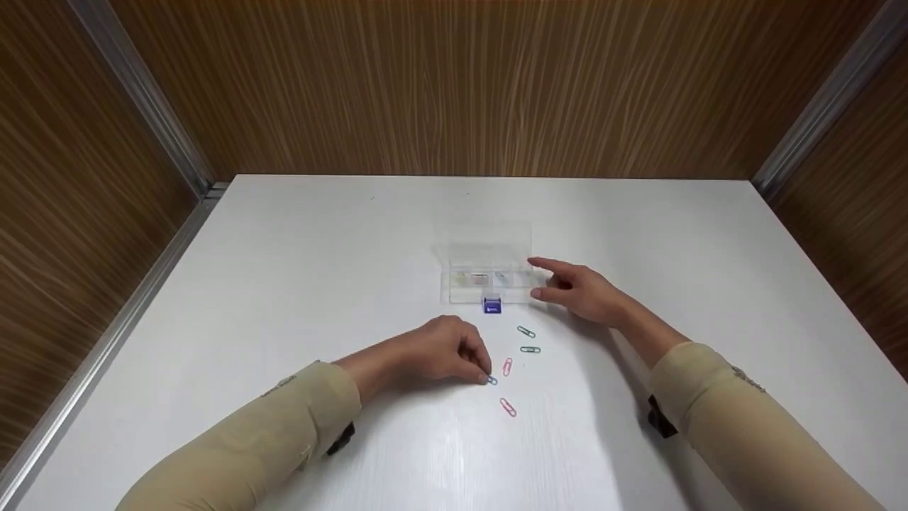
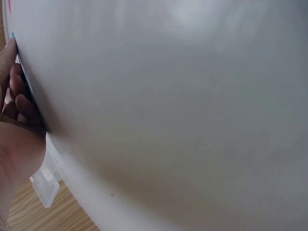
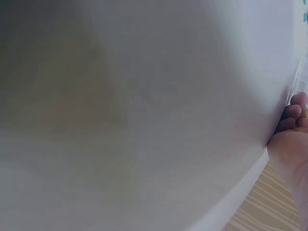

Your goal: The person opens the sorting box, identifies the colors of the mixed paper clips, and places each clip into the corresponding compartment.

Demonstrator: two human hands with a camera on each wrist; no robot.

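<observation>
I see my left hand (image 1: 447, 353) resting on the white table (image 1: 284, 284) with its fingers curled down, the fingertips pinching a blue paper clip (image 1: 492, 381) that lies flat on the surface. Just beside it lies a pink paper clip (image 1: 507, 366), with a second pink clip (image 1: 508, 407) nearer to me and two green clips (image 1: 526, 331) (image 1: 530, 349) a little farther out.

My right hand (image 1: 578, 289) lies with its fingers relaxed and apart, the forefinger and thumb touching the right end of a clear plastic box (image 1: 486, 277). The box sits near the middle of the table with its lid tipped back; its compartments hold small pale items I cannot make out. A small blue object (image 1: 491, 305) with a white mark sits at the box's front edge; I cannot read any writing on it.

Both wrist views show mostly blurred white table, with only fingers at the edge.
</observation>
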